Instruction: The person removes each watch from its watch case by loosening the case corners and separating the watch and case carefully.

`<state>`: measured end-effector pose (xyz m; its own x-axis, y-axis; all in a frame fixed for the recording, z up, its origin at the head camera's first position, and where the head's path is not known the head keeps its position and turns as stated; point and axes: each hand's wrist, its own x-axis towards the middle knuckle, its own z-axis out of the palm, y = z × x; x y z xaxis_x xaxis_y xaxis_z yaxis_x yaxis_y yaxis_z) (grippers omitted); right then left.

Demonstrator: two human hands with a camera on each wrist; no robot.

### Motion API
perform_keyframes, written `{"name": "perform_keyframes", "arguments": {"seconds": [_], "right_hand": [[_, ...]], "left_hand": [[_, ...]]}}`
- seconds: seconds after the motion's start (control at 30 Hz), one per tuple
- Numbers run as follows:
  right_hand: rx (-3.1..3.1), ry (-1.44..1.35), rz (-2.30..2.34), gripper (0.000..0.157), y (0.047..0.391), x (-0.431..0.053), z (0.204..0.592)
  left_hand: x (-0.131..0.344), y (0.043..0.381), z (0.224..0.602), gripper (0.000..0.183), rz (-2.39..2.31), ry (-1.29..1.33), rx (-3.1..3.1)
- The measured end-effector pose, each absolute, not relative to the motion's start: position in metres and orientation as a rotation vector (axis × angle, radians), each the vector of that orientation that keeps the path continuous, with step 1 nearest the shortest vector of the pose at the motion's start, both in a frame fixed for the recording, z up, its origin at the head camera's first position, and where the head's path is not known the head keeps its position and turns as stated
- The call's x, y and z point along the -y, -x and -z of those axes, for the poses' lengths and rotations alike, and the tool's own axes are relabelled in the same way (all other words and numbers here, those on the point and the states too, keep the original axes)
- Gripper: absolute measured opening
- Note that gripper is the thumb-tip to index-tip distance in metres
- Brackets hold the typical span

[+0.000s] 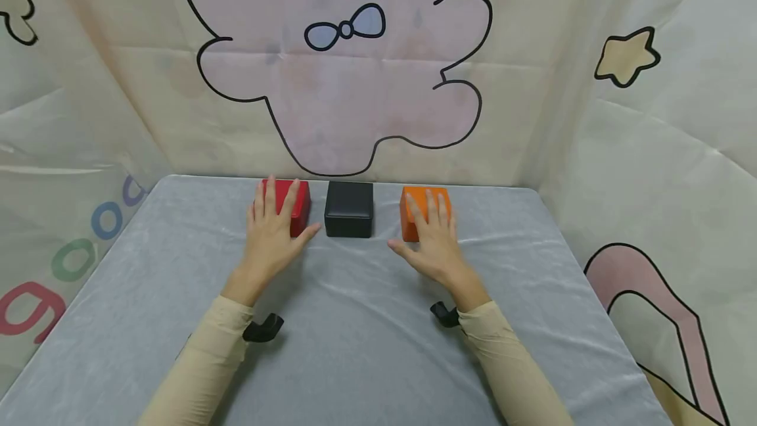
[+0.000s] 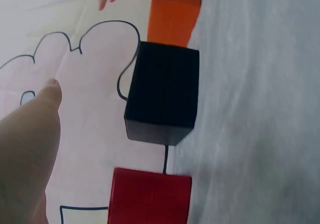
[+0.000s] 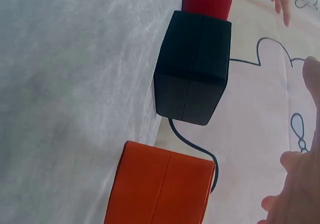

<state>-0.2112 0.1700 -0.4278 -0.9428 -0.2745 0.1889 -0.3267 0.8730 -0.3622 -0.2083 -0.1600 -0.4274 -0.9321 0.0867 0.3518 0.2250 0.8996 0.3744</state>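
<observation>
Along the far edge of the table stand three box-shaped blocks in a row: a red box (image 1: 303, 206), a black box (image 1: 349, 209) and an orange box (image 1: 418, 194). My left hand (image 1: 269, 235) is over the red box, fingers straight and spread, partly covering it. Over the orange box is my right hand (image 1: 436, 248), its fingers also spread. The left wrist view shows a gap between the thumb (image 2: 35, 124) and the red box (image 2: 150, 199). In the right wrist view the hand (image 3: 297, 189) is likewise apart from the orange box (image 3: 160, 186). Neither hand holds anything.
A light grey cloth (image 1: 355, 347) covers the table. Behind it hangs a curtain (image 1: 343, 104) printed with a pink cartoon figure. Similar printed sheets (image 1: 650, 169) close off both sides. Each wrist wears a black mount (image 1: 264, 328).
</observation>
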Motion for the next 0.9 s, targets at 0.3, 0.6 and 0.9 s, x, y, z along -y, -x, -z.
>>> {"name": "perform_keyframes", "arguments": {"seconds": [0.3,0.6,0.9], "right_hand": [[2.947,-0.610,-0.597,0.097,0.218,-0.153,0.429],[2.902,-0.769,-0.566,0.093,0.229,-0.129,0.429],[2.908,-0.846,-0.648,0.088,0.240,-0.105,0.421]], "left_hand": [[0.181,0.213,0.439,0.093,0.572,0.244,2.701],[0.207,0.223,0.452,0.087,0.727,0.177,2.615],[0.234,0.231,0.460,0.091,0.975,0.201,2.639]]}}
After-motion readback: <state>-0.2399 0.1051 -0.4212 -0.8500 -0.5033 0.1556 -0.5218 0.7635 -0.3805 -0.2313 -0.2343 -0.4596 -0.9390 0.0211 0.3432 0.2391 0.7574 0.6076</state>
